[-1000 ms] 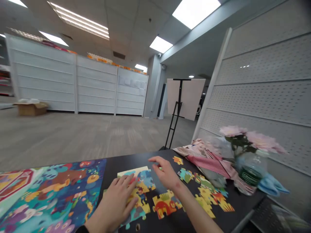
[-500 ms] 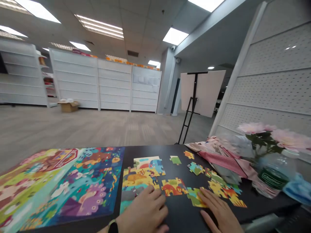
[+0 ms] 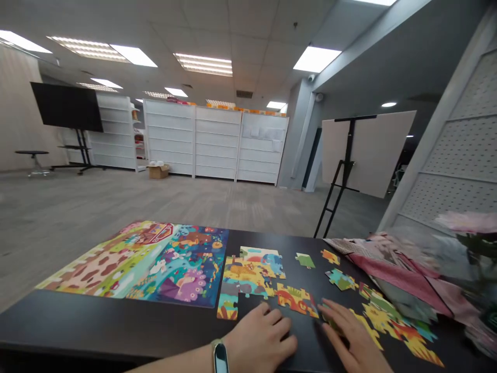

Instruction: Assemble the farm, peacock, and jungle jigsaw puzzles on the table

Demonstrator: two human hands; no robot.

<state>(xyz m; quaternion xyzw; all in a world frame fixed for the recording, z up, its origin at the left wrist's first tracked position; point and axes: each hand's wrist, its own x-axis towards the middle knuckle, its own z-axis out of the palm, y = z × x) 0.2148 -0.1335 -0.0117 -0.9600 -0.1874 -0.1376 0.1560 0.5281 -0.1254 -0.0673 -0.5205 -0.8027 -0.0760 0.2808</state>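
My left hand [image 3: 261, 336], wearing a wristband [image 3: 221, 356], is palm down on the dark table just below the partly joined animal puzzle [image 3: 248, 274]. Its fingers are loosely bent and slightly apart, with nothing seen in them. To the right, my right hand [image 3: 355, 339] has thumb and fingers around a green and yellow puzzle piece [image 3: 334, 327], mostly hidden beneath the hand. Close to its fingertips lies a joined strip [image 3: 297, 300] with a red-orange animal. Loose pieces lie farther back: a green one [image 3: 305, 260], an orange one [image 3: 330, 257] and a teal cluster [image 3: 341, 280].
On the left of the table [image 3: 116, 324] lies a colourful picture sheet [image 3: 155, 264]. More puzzle pieces [image 3: 396, 324] are right of my right hand. Pink cloth and plastic bags [image 3: 404, 274] and flowers [image 3: 466, 223] fill the right edge. An easel [image 3: 337, 191] stands beyond.
My view has turned left, and the table's near edge has come into sight. My right hand has drawn nearer with the green and yellow piece; my left hand has drawn back off the puzzle.
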